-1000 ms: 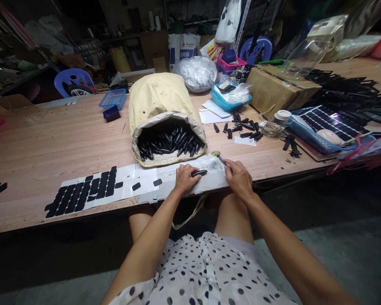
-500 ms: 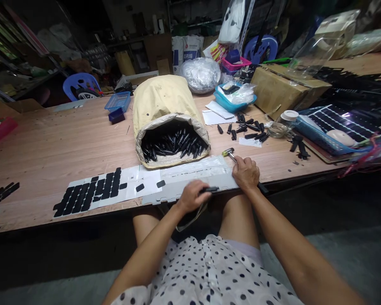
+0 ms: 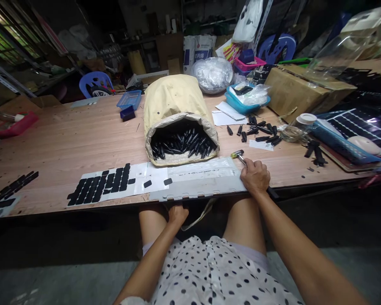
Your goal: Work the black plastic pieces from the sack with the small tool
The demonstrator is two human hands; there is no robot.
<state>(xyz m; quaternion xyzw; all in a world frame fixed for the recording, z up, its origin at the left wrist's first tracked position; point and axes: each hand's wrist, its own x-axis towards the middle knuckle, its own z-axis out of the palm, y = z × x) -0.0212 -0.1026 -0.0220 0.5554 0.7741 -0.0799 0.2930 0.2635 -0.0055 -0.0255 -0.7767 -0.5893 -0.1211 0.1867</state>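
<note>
My right hand (image 3: 255, 176) is closed around the handle of a small hammer (image 3: 237, 153); its head has a yellow face and rests low over the table. The black handle end sticks out below the hand. My left hand (image 3: 178, 215) is down below the table edge, between my knees, beside a pale strap (image 3: 200, 218). Its fingers are mostly hidden, so what they hold does not show. A grey board (image 3: 197, 186) lies along the front edge. Behind it a yellow sack (image 3: 174, 95) lies on its side, mouth towards me, with many black pointed pieces (image 3: 180, 142) inside.
Black rounded pads (image 3: 95, 186) lie in rows on white sheets at the left. More loose black pieces (image 3: 263, 130) are scattered right of the sack. A cardboard box (image 3: 301, 89), a turquoise basket (image 3: 246, 101) and a blue tray (image 3: 346, 146) stand on the right.
My left hand, with a black piece in it above the board's edge, has dropped below the table edge; the piece no longer shows. The view has turned slightly left. My right hand keeps the hammer.
</note>
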